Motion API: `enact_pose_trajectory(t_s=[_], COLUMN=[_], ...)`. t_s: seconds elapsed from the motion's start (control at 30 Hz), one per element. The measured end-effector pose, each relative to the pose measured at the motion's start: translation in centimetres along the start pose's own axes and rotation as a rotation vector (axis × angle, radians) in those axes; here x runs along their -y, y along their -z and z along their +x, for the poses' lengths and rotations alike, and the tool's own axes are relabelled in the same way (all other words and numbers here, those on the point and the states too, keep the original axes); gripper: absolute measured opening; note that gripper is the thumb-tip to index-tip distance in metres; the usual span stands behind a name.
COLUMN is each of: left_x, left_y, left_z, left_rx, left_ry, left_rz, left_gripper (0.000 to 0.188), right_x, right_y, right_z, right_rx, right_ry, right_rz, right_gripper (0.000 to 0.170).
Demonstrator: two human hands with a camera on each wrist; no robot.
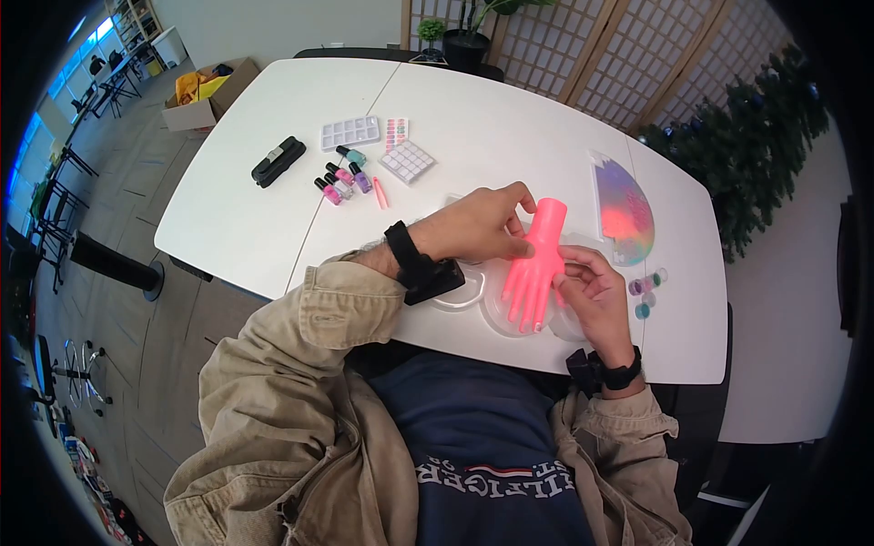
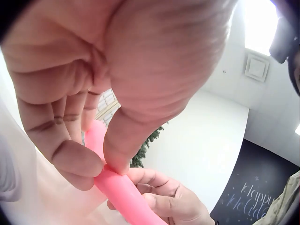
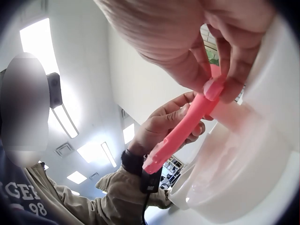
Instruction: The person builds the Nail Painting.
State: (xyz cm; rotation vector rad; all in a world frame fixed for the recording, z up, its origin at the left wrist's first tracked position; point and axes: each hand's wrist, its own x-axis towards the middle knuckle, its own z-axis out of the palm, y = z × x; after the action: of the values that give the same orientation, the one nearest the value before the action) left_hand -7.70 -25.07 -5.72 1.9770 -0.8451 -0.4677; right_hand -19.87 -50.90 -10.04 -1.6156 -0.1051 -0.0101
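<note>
Black case [image 1: 278, 162]: on the left of the white surface [image 1: 246, 218], well apart from the hands; little seems likely to disturb it. Count: one.
Bottles [image 1: 342, 174]: clustered left of the hands; a sweeping left forearm could scatter them. Count: five, being two pink, one pale, one purple, one teal.
White compartment tray [image 1: 350, 134]: just beyond the bottles, probably safe. Count: one.
Pink tool [image 1: 381, 192]: slim, just right of the bottles; the same forearm might nudge it. Count: one.
Patterned sheet [image 1: 397, 133]: right of the tray, on the far side. Count: one.
White gridded box [image 1: 407, 161]: nearer than the sheet; a bump could jolt it. Count: one.
Left hand [image 1: 482, 223]: thumb and fingers pinch the hand model's left side; a loose pinch could let it twist.
Clear packaging [image 1: 462, 296]: below the model; pressing down might dent it. Count: pieces unclear.
Pink hand model [image 1: 535, 264]: between both hands, over the packaging, fingers pointing near; uneven pulling could bend or drop it. Count: one.
Right hand [image 1: 594, 287]: grasps the model's right side; slipping could swing it into the pots.
Fan-shaped package [image 1: 628, 205]: far right. Count: one.
Small pots [image 1: 635, 287]: near right, easily rolled. Count: several, too small to number.
</note>
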Motion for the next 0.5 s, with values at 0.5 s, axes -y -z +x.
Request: enact_pose_trajectory(t_s=[0.5], left_x=[-0.1], left_y=[-1.2], left_z=[-0.4], left_rx=[-0.208], left_ry=[-0.237], left_rz=[0.296], left_gripper=[0.047], right_x=[1.9], right_y=[-0.5], right_z=[-0.5], right_rx=[-0.034], right_ry=[0.145], right_rz=[-0.441], right_gripper=[0.037])
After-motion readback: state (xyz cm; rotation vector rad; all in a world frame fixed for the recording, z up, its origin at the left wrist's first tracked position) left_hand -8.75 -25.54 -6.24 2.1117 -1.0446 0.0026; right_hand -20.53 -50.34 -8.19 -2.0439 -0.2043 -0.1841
